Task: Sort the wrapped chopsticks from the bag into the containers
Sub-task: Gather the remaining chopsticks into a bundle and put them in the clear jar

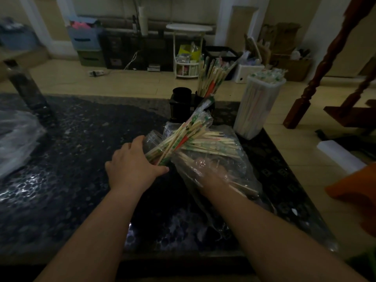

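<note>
On the dark table [81,139], a soft, slippery clear bag [234,169] with wrapped chopsticks [213,145] spilling out; beyond, a full white tub [256,110]. Light, stiff, slick in their sleeves, likely to fan apart: best gripped bundled, near the middle. Left hand [132,161] curled round one bundle's lower end; right hand [205,171] inside the bag, finger state impossible to tell.
</note>
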